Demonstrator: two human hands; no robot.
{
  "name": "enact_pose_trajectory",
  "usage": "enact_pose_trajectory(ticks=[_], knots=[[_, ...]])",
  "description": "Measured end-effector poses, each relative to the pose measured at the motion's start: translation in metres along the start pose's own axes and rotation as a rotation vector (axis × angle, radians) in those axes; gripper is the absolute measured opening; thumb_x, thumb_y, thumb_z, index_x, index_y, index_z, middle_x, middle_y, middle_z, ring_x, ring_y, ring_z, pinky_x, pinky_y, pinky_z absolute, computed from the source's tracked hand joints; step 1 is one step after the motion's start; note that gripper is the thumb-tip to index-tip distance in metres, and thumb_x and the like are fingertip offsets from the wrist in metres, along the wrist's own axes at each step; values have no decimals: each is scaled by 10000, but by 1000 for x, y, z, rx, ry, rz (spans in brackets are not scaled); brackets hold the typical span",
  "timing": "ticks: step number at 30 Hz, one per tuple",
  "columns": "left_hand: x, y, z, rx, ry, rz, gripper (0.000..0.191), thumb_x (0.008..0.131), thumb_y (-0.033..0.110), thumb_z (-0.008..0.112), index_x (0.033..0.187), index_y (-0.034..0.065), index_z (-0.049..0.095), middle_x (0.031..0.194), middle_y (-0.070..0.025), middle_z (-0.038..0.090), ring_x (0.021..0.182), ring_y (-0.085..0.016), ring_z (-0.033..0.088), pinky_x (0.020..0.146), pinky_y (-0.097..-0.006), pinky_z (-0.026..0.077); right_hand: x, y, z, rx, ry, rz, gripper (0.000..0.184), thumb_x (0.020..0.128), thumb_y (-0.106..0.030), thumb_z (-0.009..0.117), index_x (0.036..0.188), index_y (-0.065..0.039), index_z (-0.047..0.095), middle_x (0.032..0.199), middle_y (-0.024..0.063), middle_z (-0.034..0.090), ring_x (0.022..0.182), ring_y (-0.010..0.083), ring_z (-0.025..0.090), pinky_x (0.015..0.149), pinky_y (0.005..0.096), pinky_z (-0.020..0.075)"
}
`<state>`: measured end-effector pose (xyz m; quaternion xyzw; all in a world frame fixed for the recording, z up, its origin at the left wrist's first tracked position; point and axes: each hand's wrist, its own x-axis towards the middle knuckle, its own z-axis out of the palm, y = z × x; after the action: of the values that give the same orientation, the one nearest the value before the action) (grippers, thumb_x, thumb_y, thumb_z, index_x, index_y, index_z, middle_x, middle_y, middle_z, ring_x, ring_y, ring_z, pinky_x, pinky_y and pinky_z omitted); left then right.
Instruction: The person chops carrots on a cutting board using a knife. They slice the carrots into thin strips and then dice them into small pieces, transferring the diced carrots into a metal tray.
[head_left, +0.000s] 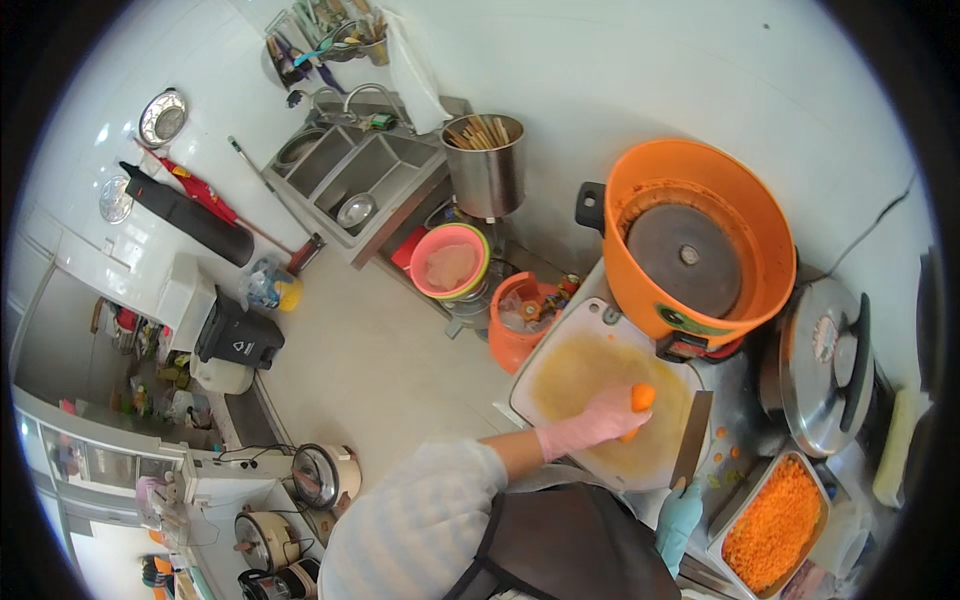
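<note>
My left hand (589, 424), in a pink glove, is closed around a peeled carrot piece (643, 397) over a white cutting board (541, 409). Orange shows at both ends of the grip; the fingers hide the middle. The board's face is stained yellow-brown. In a teal glove, my right hand (680, 517) grips a cleaver (693, 436) by its handle. Its broad blade crosses the board's right edge, apart from the carrot. Finely diced carrot (776, 525) fills a rectangular metal tray (729, 517) to the right of my right hand.
Behind the board stands a large orange pot-like appliance (697, 172). A lidded steel pot (825, 367) is at the right, with carrot scraps (720, 433) on the steel counter (724, 405). An orange gas cylinder (506, 341) stands below, left of the board. Farther off is a steel sink (390, 176).
</note>
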<state>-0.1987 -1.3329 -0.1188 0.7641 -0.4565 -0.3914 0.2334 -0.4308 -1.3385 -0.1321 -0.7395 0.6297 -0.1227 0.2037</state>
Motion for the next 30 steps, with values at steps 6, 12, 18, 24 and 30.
enact_pose_trajectory(ticks=[6,12,18,24,30], knots=[[-33,-34,15,-515,109,-206,507,815,431,532,1097,11,496,851,-120,594,691,-217,587,671,-342,467,1,-36,26,-49,-258,-127,308,866,-232,450,1077,-11,493,843,243,597,752,401,581,658,462,451],[-30,-61,19,-857,-268,-337,493,842,374,543,1137,-8,441,985,-123,567,797,-203,599,683,-306,509,7,-38,35,-198,-354,-73,148,835,-195,440,892,-64,479,722,200,595,652,374,592,596,474,467],[-24,-53,19,-1003,-200,-520,413,849,258,568,1137,-3,428,1024,-115,548,870,-222,587,704,-325,526,15,-45,21,-255,-299,-165,172,837,-227,485,851,-55,485,667,148,593,548,313,589,485,410,465],[-21,-52,16,-1011,-160,-573,399,838,227,587,1128,-6,441,1029,-105,551,882,-209,585,699,-299,526,20,-59,-2,-201,-342,-429,153,797,-199,522,831,-60,467,618,110,563,497,273,577,438,383,452],[-20,-51,15,-992,-144,-587,400,824,215,607,1108,-33,474,1023,-108,556,854,-187,588,670,-262,522,22,-73,-7,-371,-444,-502,128,806,-178,494,800,-63,439,598,92,548,494,257,579,432,371,449]])
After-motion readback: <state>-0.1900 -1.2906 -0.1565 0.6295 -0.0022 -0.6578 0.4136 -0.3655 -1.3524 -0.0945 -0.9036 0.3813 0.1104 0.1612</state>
